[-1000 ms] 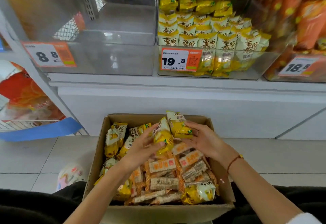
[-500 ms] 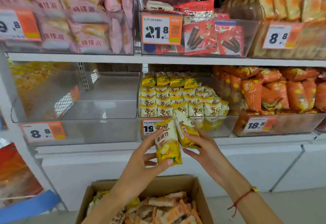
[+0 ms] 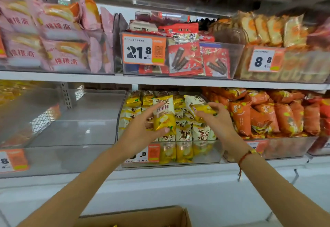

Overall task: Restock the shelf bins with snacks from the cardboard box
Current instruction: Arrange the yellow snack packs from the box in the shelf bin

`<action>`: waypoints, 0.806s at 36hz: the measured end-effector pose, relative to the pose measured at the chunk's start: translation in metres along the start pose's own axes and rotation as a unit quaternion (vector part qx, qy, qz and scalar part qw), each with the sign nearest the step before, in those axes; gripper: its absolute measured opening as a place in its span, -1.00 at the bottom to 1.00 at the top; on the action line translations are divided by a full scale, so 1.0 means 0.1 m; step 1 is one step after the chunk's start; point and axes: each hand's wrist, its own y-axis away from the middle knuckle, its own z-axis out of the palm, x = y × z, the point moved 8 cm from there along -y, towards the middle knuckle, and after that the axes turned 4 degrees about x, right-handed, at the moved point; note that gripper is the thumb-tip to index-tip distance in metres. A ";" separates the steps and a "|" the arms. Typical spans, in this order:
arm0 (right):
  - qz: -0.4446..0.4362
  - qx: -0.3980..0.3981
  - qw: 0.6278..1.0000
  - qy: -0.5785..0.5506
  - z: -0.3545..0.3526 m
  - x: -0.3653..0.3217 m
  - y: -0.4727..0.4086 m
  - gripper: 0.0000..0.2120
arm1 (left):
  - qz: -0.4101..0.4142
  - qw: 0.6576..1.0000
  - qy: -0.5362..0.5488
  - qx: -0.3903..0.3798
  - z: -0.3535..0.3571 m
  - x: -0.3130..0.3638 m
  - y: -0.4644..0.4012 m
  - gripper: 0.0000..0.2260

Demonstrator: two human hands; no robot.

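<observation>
My left hand [image 3: 141,132] holds a yellow-and-white snack pack [image 3: 164,114] upright, thumb under its lower edge, right in front of the clear middle bin [image 3: 205,157] on the lower shelf. My right hand [image 3: 217,119] grips a second yellow pack [image 3: 200,108] tilted over the same bin's right side. That bin is packed with several matching yellow packs [image 3: 184,135]. The cardboard box [image 3: 142,216] shows only its far rim at the bottom edge.
An empty clear bin [image 3: 75,151] sits left of the yellow one. Orange snack bags [image 3: 267,116] fill the bin to the right. On the upper shelf are pink packs [image 3: 53,48], red packs behind a 21.8 price tag [image 3: 142,50], and pale orange packs [image 3: 267,28].
Both hands lifted the two yellow packs out of the box and up to the middle bin. The view tilted upward, so the box dropped almost out of sight.
</observation>
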 end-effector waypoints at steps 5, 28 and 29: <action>-0.089 0.018 0.982 0.168 0.17 -0.03 -0.44 -0.43 | -0.009 0.999 -0.041 0.013 0.01 -0.24 -0.29 -0.39; -0.069 -0.048 0.950 0.299 0.81 0.34 -1.37 -0.40 | -0.022 0.998 -0.052 -0.005 -0.13 -0.55 -0.29 -0.38; -0.111 -0.036 0.933 0.340 0.81 0.30 -1.30 -0.41 | -0.027 0.998 -0.052 -0.001 -0.15 -0.53 -0.26 -0.38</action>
